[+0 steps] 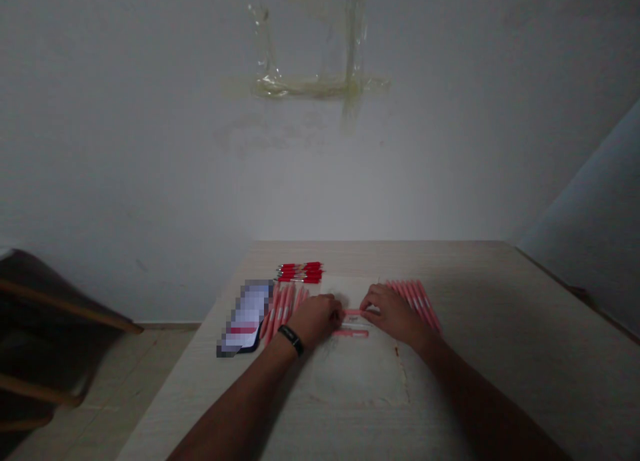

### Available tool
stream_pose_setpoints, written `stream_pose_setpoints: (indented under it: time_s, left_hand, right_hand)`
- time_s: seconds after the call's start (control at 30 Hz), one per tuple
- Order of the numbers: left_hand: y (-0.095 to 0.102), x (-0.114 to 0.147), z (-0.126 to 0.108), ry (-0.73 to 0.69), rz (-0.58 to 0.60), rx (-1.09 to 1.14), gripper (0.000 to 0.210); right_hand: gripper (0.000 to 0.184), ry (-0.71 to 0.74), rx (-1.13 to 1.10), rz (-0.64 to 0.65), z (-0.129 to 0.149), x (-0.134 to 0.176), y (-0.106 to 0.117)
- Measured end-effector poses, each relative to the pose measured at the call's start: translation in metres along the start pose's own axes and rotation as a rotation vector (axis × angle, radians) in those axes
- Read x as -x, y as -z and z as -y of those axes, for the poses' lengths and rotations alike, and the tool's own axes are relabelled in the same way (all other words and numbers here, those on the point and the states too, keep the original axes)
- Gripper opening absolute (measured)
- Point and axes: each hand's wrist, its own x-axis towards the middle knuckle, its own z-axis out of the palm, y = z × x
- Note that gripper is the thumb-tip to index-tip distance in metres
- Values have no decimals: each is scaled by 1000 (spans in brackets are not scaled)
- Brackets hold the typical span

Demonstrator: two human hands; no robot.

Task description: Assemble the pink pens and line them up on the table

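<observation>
Between my two hands, over the middle of the table, lies a slim pink pen [353, 312]. My left hand [323, 316], with a dark band on its wrist, is closed at the pen's left end. At the other end, the fingertips of my right hand [390, 309] pinch it. A second pink stick-like piece [354, 333] lies just below, nearer to me, its left end close to my left hand. Beside my left hand is a group of pink pens [283, 307], and a neat row of pink pens [417, 297] sits past my right hand, partly hidden by it.
Several red pens [300, 273] lie stacked at the back left of the table [475, 381]. A phone [247, 317] with a blurred screen rests near the left edge. The wall [425, 167] stands behind, and a dark chair [45, 327] is at the left.
</observation>
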Motion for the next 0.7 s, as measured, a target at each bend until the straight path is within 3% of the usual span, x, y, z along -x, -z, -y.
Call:
stream_pose_setpoints:
  time_s: [0.3,0.7]
  left_hand:
    - [-2,-1,1,-3,-28,34,14]
    - [6,2,-15,-165,94,21,15]
  right_hand:
    - [4,-5,-19,0,-3,1,-2]
    - [3,5,4,-38,-4,-1,3]
